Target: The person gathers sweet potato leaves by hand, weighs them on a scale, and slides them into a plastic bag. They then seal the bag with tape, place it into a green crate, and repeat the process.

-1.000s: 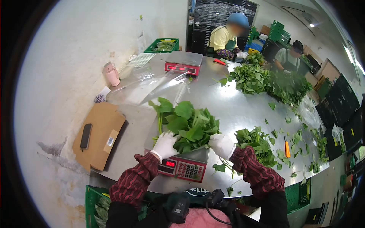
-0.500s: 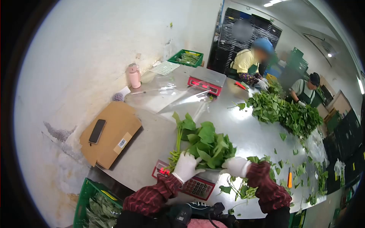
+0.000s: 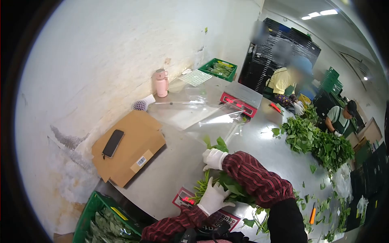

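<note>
A bunch of leafy greens (image 3: 233, 187) lies on a red scale (image 3: 184, 197) at the table's near edge, its stems (image 3: 201, 187) pointing left. My left hand (image 3: 214, 197), in a white glove, rests on the bunch near the stems with fingers spread and thumb out. Across the front of the bunch reaches my right arm, covering part of the leaves. At the far end my right hand (image 3: 214, 158), also gloved, has its fingers curled round some leafy stems. Part of the scale's keypad is hidden by my left hand and sleeve.
Clear plastic bags (image 3: 202, 115) lie beyond, near a second scale (image 3: 239, 103). A cardboard box (image 3: 127, 152) with a phone (image 3: 113, 143) is left; a green crate (image 3: 95, 206) stands below. Two people work beside piled greens (image 3: 304, 135). An orange-handled tool (image 3: 313, 214) lies right.
My right hand has moved from the bunch's right side across to its far left end. My left hand has shifted slightly right and down in view, its fingers spreading. The camera view has turned left.
</note>
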{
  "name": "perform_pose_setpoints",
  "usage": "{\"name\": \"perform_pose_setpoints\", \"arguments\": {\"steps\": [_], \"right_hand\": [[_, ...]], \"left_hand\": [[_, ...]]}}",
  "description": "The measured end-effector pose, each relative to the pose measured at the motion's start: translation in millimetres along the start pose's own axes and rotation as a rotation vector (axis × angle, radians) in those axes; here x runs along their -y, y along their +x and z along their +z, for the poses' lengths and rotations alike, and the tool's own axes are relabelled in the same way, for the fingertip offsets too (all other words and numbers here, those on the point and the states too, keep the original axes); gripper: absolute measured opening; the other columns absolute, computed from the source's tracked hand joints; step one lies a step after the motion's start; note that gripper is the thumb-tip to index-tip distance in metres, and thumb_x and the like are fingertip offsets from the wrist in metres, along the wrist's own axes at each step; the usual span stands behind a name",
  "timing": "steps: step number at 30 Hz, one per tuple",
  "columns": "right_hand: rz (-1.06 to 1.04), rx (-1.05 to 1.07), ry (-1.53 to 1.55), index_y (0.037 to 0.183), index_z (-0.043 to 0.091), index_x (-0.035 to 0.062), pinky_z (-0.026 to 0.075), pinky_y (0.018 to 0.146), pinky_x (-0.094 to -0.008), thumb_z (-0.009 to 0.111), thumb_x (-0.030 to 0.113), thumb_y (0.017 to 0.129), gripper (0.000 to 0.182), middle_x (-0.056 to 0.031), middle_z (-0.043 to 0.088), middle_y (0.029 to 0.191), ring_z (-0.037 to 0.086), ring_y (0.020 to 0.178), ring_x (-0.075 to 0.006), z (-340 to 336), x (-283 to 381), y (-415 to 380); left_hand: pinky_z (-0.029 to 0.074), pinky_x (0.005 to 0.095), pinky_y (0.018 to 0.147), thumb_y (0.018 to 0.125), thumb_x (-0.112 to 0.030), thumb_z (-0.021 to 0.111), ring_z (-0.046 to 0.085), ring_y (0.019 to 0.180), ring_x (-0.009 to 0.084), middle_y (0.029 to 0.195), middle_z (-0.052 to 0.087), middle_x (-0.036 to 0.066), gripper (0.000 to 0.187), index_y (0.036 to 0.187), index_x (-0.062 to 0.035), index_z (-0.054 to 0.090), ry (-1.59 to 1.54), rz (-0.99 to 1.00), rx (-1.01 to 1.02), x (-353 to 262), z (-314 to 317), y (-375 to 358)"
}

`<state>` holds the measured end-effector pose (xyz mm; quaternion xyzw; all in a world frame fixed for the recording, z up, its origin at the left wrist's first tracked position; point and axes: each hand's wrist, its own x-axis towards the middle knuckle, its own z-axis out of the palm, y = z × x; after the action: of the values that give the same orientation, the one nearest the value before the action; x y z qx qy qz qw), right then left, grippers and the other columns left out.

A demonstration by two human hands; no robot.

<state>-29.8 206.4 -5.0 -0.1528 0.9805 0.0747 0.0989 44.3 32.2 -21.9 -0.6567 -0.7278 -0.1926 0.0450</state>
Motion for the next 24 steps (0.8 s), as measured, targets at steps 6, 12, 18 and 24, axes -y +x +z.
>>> {"name": "perform_pose_setpoints", "arguments": {"steps": [6, 12, 18, 24], "right_hand": [[0.110, 0.509, 0.096, 0.086, 0.069, 0.0038, 0.050, 0.071, -0.0419, 0.054, 0.038, 0.082, 0.038, -0.0159, 0.067, 0.085, 0.064, 0.080, -0.0309, 31, -17, -36], [0.244, 0.663, 0.526, 0.091, 0.069, 0.0073, 0.049, 0.076, -0.0407, 0.057, 0.037, 0.079, 0.035, -0.0167, 0.066, 0.090, 0.063, 0.086, -0.0333, 49, -32, -72], [0.851, 0.080, 0.560, 0.092, 0.066, -0.0008, 0.049, 0.075, -0.0417, 0.057, 0.046, 0.079, 0.049, -0.0221, 0.065, 0.087, 0.063, 0.084, -0.0363, 59, -33, -107], [0.954, 0.308, 0.610, 0.096, 0.066, 0.0012, 0.048, 0.079, -0.0394, 0.042, 0.063, 0.083, 0.068, -0.0216, 0.065, 0.092, 0.062, 0.089, -0.0357, 79, -84, -146]], "left_hand": [[0.027, 0.0589, 0.098, 0.068, -0.059, 0.061, 0.043, 0.113, 0.0375, 0.118, 0.049, 0.020, 0.056, 0.100, -0.0130, 0.065, -0.160, -0.077, -0.109, 1, -7, 1], [0.035, 0.0470, 0.088, 0.066, -0.052, 0.068, 0.044, 0.111, 0.0366, 0.120, 0.048, 0.020, 0.049, 0.098, -0.0143, 0.069, -0.240, -0.006, -0.090, 13, -8, 12], [0.044, 0.0398, 0.069, 0.074, -0.055, 0.061, 0.057, 0.080, 0.0302, 0.086, 0.057, 0.015, 0.050, 0.094, -0.0101, 0.070, -0.282, 0.188, 0.265, 26, -7, 35], [0.044, 0.0406, 0.067, 0.077, -0.054, 0.058, 0.057, 0.076, 0.0308, 0.082, 0.057, 0.016, 0.048, 0.092, -0.0102, 0.070, -0.243, 0.320, 0.325, 12, 5, 58]]}}
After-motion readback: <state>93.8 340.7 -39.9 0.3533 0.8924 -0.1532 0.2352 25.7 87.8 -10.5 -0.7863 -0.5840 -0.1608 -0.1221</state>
